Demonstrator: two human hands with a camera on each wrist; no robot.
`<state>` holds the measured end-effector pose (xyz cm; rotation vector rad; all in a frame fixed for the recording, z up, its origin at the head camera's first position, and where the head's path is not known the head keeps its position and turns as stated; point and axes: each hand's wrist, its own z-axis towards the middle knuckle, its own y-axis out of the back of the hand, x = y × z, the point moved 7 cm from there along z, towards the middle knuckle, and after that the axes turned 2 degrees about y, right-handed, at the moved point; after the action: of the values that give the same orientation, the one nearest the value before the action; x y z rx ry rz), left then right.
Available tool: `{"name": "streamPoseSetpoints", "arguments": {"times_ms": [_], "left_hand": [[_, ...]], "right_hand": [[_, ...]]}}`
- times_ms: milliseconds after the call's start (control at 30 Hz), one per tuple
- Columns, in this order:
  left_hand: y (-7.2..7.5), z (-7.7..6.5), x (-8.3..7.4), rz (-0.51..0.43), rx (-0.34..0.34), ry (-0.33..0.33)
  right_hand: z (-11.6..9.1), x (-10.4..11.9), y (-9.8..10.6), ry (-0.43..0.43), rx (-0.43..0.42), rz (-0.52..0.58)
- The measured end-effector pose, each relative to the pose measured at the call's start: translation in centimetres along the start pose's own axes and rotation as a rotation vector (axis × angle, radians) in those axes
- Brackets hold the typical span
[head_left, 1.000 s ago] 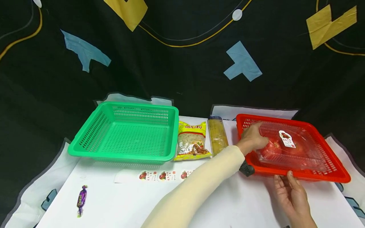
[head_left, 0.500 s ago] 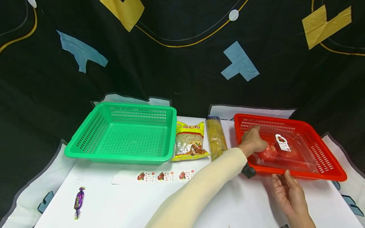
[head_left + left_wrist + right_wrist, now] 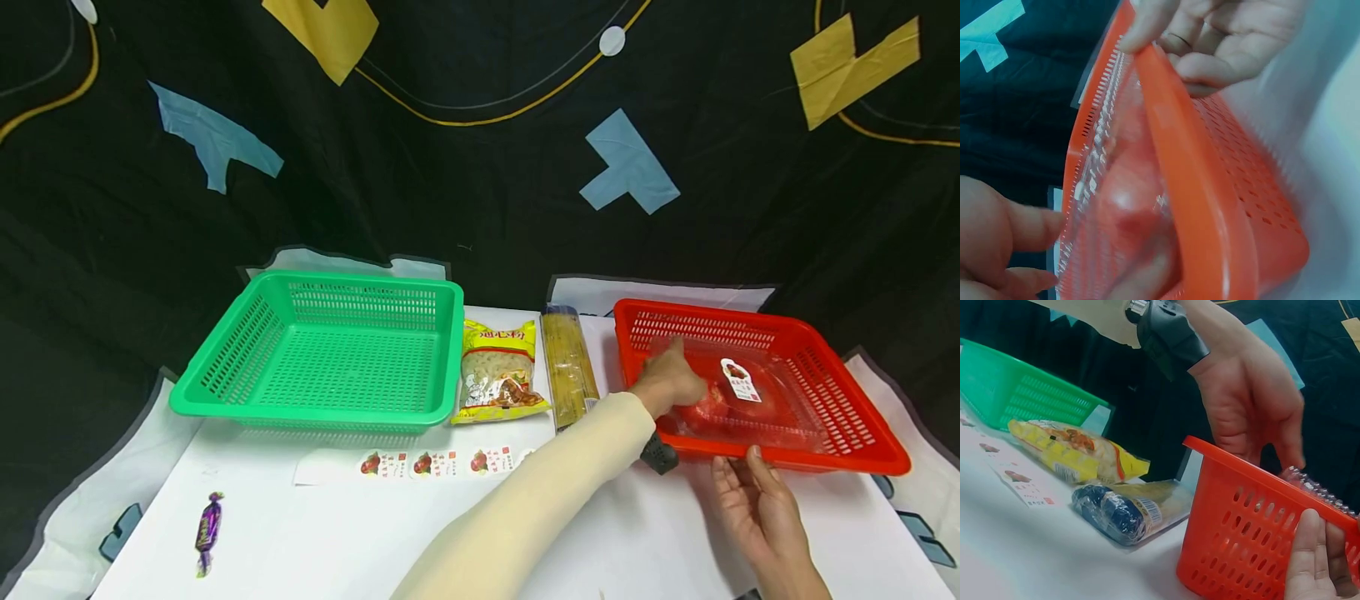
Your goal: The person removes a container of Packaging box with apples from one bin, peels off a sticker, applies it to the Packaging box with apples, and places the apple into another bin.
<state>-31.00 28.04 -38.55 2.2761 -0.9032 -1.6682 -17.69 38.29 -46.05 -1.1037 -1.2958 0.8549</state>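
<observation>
My left hand (image 3: 671, 379) grips the left end of a clear plastic clamshell (image 3: 780, 408) of red fruit, which lies inside the red basket (image 3: 847, 461) at the right. A white label (image 3: 741, 381) with a fruit picture is on its lid. In the left wrist view, the left thumb (image 3: 1035, 226) is at the lid side, while one finger reaches down between box and basket wall. My right hand (image 3: 761, 512) holds the basket's front rim, thumb on the rim and fingers under it. The lower part of the box is hidden by the basket wall.
A green basket (image 3: 315, 413) stands at the left. Between the baskets lie a yellow bag of pasta (image 3: 498, 375) and a pack of long noodles (image 3: 566, 350). A strip of fruit stickers (image 3: 416, 465) and a purple wrapped candy (image 3: 207, 533) are nearer the front.
The clamshell has come down lower and slightly left into the red basket, with my left hand still on its end. My right hand keeps its hold on the rim.
</observation>
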Motion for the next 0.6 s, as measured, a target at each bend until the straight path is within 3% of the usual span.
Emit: {"name": "streamPoseSetpoints", "arguments": {"times_ms": [167,433,600], "left_hand": [[-0.9,-0.2,0.0,-0.091,0.127,0.062],[-0.2,-0.9,-1.1,-0.089,0.099,0.012],[0.6,-1.5,-1.6,-0.149,0.102,-0.014]], "right_hand": [[0.0,-0.1,-0.2,-0.006,0.009,0.002],[-0.1,-0.2,-0.3,-0.007,0.022,-0.010],[-0.1,-0.1,-0.4,0.005,0.014,-0.019]]}}
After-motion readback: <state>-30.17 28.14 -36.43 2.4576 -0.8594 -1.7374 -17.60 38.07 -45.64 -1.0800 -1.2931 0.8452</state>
